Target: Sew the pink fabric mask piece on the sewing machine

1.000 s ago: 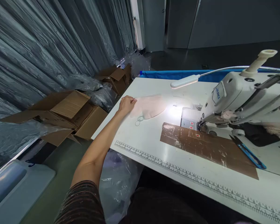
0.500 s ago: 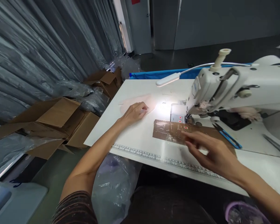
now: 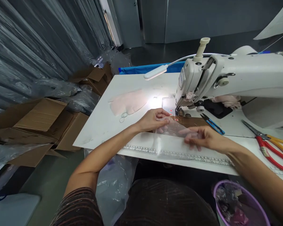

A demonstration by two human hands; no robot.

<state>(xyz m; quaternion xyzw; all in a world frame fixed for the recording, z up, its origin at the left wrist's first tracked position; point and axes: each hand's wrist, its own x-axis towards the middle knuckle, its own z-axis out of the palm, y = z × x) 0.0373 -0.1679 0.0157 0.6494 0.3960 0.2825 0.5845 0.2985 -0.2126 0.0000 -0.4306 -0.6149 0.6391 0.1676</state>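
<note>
**Thin fabric piece being brought in front of the needle**

Since the earlier frame, the left hand (image 3: 153,119) has been moved away from the pale pink stack (image 3: 128,102) at the far left of the table (image 3: 101,125) and brought close to the machine, and the right hand (image 3: 202,138) has been drawn nearer to it. A thin, half-transparent fabric piece (image 3: 173,128) is now being held between both hands, just in front of the presser foot (image 3: 179,110) of the sewing machine (image 3: 226,75).

The left hand is being closed on the left edge of the piece, with the thumb and fingers pinching it. The right hand is blurred by motion; its fingers are being kept on or at the right edge, but whether they are gripping it or only pressing on it cannot be told. The piece is lying partly over the brown plate (image 3: 193,121) and partly over the white table, above the printed ruler (image 3: 179,154).

As a judgement, the work on this piece is only at its beginning: the piece is already picked and brought to the machine, but it is not yet placed under the foot, and no seam is being seen on it. The pink stack and the small rings (image 3: 123,116) beside it are being left untouched.

The blue snips (image 3: 212,124) are lying to the right of the needle, and the red-handled scissors (image 3: 271,147) are lying further right. A purple bin (image 3: 240,204) with scraps is standing below the table edge.
</note>
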